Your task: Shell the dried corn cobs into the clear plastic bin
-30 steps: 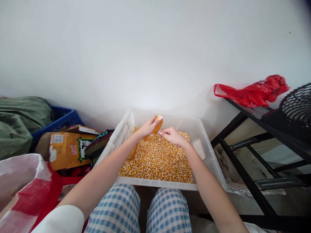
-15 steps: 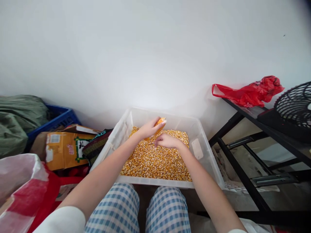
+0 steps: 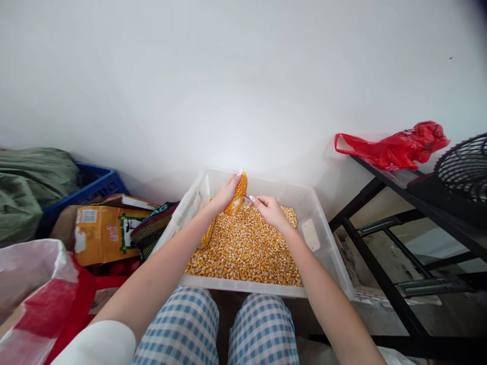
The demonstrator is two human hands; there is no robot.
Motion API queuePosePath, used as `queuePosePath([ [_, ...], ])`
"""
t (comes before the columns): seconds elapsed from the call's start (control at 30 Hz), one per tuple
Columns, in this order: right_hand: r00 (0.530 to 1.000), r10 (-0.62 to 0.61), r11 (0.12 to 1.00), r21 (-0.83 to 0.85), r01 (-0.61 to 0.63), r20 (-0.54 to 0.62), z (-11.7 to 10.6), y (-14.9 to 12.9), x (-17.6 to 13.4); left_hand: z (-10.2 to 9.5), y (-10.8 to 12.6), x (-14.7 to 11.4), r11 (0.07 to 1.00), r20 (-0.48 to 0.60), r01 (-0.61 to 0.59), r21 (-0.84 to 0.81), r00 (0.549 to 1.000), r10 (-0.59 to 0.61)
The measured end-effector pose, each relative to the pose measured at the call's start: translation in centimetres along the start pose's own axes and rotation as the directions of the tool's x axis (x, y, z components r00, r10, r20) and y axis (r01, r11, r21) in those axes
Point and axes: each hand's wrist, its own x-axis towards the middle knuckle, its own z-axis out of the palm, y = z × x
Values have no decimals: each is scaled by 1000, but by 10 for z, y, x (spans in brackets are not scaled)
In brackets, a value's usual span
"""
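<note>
My left hand (image 3: 227,193) is closed around an ear of corn (image 3: 239,192), which is tilted upright above the bin. A pale strip without kernels runs along the ear's lower side. In my right hand (image 3: 268,209) is a thin metal tool (image 3: 247,197); its tip touches the ear, while its handle is hidden by my fingers. Below both hands, loose corn kernels (image 3: 247,253) fill the bottom of a translucent plastic bin (image 3: 331,243). Another ear of corn (image 3: 207,235) lies at the bin's left side, partly behind my left forearm.
To the left are a cardboard box (image 3: 102,235), a blue crate (image 3: 99,182) and a red-and-white bag (image 3: 41,299). A black-framed table (image 3: 384,177) stands at the right, with a red plastic bag (image 3: 399,147) and a fan (image 3: 466,167) on it. A white wall rises behind the bin.
My left hand has turned the ear more upright and shifted slightly left. My right hand has risen and moved a little right, bringing the tool against the ear.
</note>
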Motion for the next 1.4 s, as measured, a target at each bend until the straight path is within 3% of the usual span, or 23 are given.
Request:
queuePosePath([
  [0.23, 1000, -3, 1000, -15, 3, -5, -1, -1, 1, 1, 0, 0, 999, -5, -39, 2, 999, 39],
  [0.97, 998, 48, 998, 43, -46, -40, -4, -2, -1, -3, 0, 2, 998, 29, 51, -48, 998, -50],
  [1.2, 998, 62, 993, 98, -60, -19, -3, 2, 0, -3, 0, 2, 996, 58, 60, -67, 997, -56],
  [1.4, 994, 87, 975, 198, -98, 64, -3, 10, 1, -4, -1, -1, 997, 88, 79, 5, 993, -80],
])
